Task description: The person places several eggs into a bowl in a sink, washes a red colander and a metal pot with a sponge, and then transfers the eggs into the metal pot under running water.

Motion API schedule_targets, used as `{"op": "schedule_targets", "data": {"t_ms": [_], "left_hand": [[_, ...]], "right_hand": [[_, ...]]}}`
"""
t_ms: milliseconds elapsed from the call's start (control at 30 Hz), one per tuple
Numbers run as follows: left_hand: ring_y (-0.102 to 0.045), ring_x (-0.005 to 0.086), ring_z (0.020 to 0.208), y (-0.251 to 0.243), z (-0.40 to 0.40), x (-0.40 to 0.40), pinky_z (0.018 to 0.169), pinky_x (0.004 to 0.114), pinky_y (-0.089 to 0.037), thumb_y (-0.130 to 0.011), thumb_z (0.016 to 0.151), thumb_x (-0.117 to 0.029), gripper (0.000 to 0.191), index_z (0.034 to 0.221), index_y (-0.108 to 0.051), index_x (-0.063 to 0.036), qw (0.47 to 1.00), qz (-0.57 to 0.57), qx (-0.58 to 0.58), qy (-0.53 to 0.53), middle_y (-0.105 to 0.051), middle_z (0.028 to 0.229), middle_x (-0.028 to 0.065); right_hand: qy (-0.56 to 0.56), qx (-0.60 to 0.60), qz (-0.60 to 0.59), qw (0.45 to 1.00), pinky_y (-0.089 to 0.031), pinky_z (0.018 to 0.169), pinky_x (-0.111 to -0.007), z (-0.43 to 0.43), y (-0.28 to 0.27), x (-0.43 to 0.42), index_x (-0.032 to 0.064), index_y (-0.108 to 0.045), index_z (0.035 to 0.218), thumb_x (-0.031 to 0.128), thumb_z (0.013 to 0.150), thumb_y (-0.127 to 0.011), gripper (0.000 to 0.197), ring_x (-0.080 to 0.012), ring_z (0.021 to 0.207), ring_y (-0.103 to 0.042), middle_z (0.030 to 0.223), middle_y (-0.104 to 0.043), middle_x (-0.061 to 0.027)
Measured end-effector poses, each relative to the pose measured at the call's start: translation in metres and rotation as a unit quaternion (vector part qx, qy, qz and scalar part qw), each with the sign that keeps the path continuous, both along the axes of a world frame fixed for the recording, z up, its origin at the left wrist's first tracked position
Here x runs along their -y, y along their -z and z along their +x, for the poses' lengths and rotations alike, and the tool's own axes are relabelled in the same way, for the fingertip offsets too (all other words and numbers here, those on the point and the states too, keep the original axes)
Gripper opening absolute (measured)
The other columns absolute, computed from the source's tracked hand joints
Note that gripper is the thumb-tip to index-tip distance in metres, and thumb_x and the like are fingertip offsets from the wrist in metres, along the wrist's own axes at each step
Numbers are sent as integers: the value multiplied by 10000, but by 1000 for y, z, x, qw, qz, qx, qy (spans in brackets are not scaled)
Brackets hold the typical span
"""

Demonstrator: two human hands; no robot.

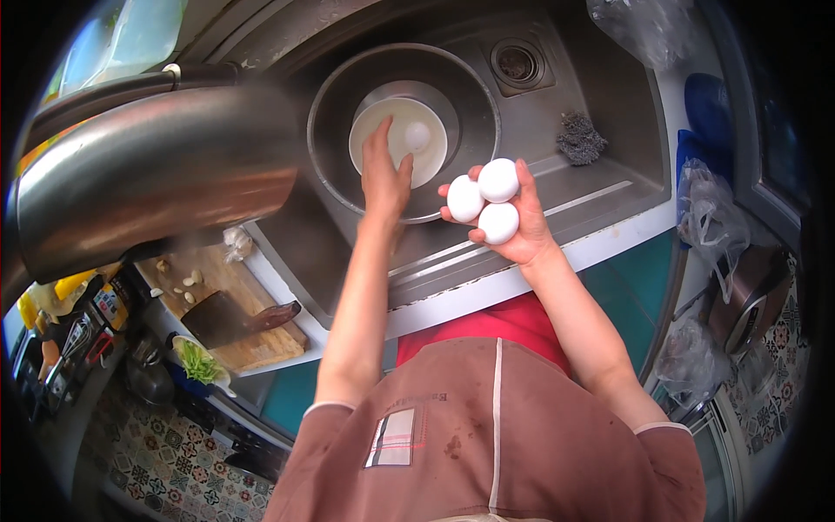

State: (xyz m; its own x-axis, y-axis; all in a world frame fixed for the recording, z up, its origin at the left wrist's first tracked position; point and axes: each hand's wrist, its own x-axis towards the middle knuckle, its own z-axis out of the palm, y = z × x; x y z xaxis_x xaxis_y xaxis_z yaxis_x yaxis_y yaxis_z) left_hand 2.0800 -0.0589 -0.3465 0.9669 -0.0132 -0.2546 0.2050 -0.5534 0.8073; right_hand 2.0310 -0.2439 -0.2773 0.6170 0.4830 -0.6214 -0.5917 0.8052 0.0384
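Note:
In the palm of my right hand (533, 230), cradled by the fingers, lie three white eggs (498, 181), bunched together over the sink's front edge. My left hand (386, 175) is above a white bowl (427, 175), its fingers apart and nothing visible in them. Another white egg (417, 136) rests in that bowl, which seems to hold cloudy liquid. The bowl sits inside a large round metal basin (494, 114). Underneath is the stainless steel sink (456, 243).
A steel wool scrubber (582, 138) lies right of the basin, near the drain (517, 62). Left, a cleaver (218, 320) and garlic cloves (189, 282) are on a wooden cutting board (274, 346). A large curved metal object (156, 176) looms above the board. Plastic bags (711, 209) hang at right.

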Motion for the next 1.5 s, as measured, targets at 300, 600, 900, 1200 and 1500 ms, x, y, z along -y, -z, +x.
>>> {"op": "schedule_targets", "data": {"t_ms": [300, 600, 900, 1200, 1500], "left_hand": [[-585, 280, 929, 56, 34, -1, 816, 354, -481, -667, 725, -143, 509, 1200, -499, -73, 983, 29, -136, 119, -567, 1037, 135], [-561, 163, 730, -25, 11, -3, 563, 231, -439, -627, 803, -125, 499, 1254, -417, -78, 858, -443, -252, -62, -551, 955, 97], [-507, 152, 639, -21, 7, -16, 448, 212, -347, -454, 924, -290, 346, 1187, -444, -66, 796, -534, -259, -117, -548, 975, 114], [-577, 203, 827, -46, -7, -14, 636, 252, -491, -667, 766, -162, 672, 1342, -331, -76, 858, -466, -212, -35, -535, 1115, 150], [-601, 248, 930, -70, -9, -11, 756, 311, -531, -655, 755, -113, 606, 1299, -389, -83, 813, -527, -245, -29, -522, 1136, 170]], "right_hand": [[6, 38, -31, 999, -579, 500, -342, -5, -12, 14, 70, -560, 1037, 638, 809, -486, 617, -368, 896, -622, 1091, -554, -271], [-4, 33, -54, 998, -549, 489, -339, 2, -15, 19, 80, -556, 1031, 652, 825, -434, 620, -391, 937, -591, 1164, -501, -294], [-15, 35, -53, 998, -567, 502, -327, 2, -20, 8, 77, -570, 1031, 635, 813, -481, 605, -374, 881, -626, 1088, -560, -272], [-28, 32, -74, 996, -560, 499, -311, -3, -20, 3, 95, -568, 1020, 637, 816, -473, 587, -339, 868, -638, 1068, -578, -255], [-29, 28, -89, 995, -546, 498, -311, -2, -19, 4, 85, -543, 1062, 656, 826, -429, 628, -328, 864, -644, 1066, -591, -234]]}}
